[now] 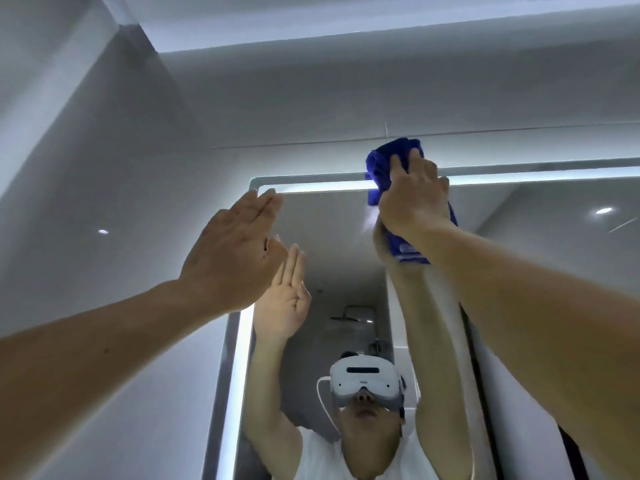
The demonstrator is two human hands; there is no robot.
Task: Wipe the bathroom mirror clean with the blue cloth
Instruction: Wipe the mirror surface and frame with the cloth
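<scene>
Blue cloth (380, 168): bunched in your right hand (412, 202), fingers curled around it, pressed against the top edge of the mirror (332, 237). Left hand (235, 251): flat, fingers straight and together, holding nothing, raised beside the mirror's upper left corner. Mirror: wall-mounted, lit strip along top and left edges, reflecting your raised arms.

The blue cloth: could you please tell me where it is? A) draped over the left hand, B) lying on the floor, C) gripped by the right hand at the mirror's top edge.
C: the right hand grips the blue cloth at the top edge of the mirror; the left hand is flat and empty.
</scene>
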